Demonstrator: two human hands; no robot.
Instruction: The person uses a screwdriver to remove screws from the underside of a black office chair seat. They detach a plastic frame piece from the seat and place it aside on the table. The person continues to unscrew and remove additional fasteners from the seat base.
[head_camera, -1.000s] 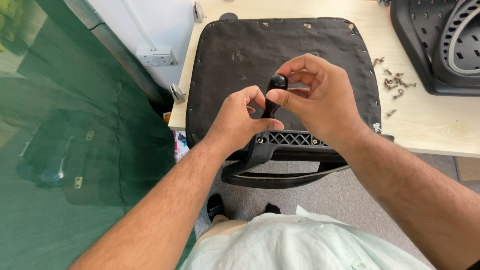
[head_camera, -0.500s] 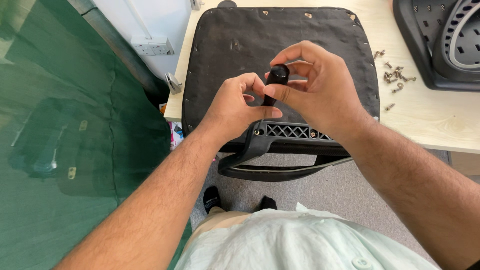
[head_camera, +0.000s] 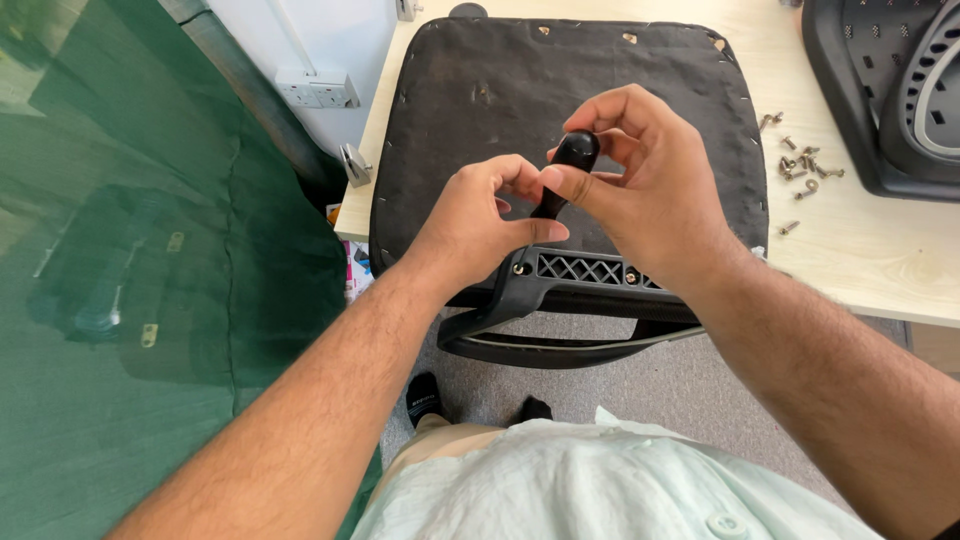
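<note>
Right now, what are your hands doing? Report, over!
Both hands on a black screwdriver: right hand pinching its handle, left hand steadying its lower part. Upside-down chair seat beneath. Loose screws aside, nothing blocking.

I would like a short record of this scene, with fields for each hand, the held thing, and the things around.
Left hand: fingers pinch the lower shaft of the black-handled tool
Right hand: fingers wrap the tool's rounded top
Tool: upright, tip hidden behind the left hand
Below the hands: black armrest bracket on the upturned seat base
Table: light wood, loose screws to the right
Far right: black plastic chair part
</note>
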